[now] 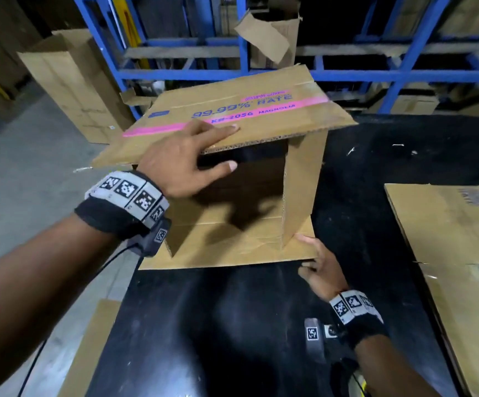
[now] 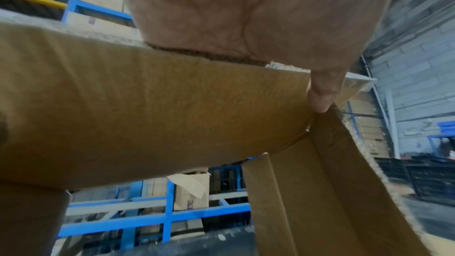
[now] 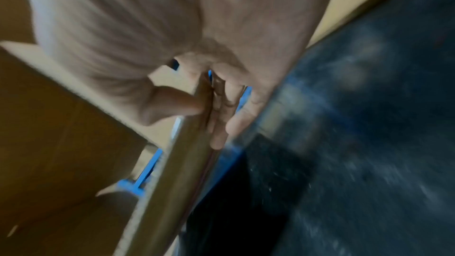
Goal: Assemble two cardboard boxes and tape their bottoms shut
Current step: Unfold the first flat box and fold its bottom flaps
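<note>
Fingers point(image 1: 221, 130) of the left hand point(image 1: 175, 164) clamp one box's point(image 1: 241, 121) raised top panel at 10 o'clock. Right hand point(image 1: 321, 270) pinches its lower flap at 5 o'clock. One flat box point(image 1: 444, 224) lies at 3 o'clock on the table point(image 1: 232, 325).

The flat box point(image 1: 459, 253) runs off the head view's right edge. The right wrist view is motion-blurred. The left hand point(image 1: 175, 164) hides part of the box point(image 1: 232, 124) top's edge.
</note>
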### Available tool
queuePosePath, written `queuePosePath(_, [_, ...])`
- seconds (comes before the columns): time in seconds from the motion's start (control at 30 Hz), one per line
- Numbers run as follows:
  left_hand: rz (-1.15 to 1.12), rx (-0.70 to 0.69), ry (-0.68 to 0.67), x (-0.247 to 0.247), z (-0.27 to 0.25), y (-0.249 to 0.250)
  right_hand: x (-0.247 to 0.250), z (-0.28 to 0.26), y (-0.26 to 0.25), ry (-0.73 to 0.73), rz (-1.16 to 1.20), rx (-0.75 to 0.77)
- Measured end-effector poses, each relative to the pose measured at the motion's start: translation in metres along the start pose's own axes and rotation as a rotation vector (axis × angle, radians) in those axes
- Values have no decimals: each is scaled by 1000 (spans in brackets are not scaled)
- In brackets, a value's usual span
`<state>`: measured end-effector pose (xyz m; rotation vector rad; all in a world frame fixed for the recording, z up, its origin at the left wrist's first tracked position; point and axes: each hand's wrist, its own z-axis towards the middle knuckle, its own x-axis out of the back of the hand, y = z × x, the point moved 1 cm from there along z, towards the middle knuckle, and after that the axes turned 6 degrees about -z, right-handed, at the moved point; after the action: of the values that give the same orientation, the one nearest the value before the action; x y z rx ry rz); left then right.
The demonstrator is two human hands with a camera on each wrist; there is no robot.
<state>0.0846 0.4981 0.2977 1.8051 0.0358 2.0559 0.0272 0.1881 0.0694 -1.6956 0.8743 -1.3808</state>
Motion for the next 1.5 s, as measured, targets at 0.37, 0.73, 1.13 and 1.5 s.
queuePosePath(0.37, [-64,51,-13,118,77,2,50,-9,-102,253,-140,471])
queuePosePath(0.73, [-211,-98,10,152,-20,-2,103,-13,-136,134,139,374])
queuePosePath(1.13, [-1275,428,309,12,-116,-129,114,33,-150,136,28,198])
queuePosePath(1.5, [-1171,438,397,-1,-88,-129,104,32,-150,283,35,133])
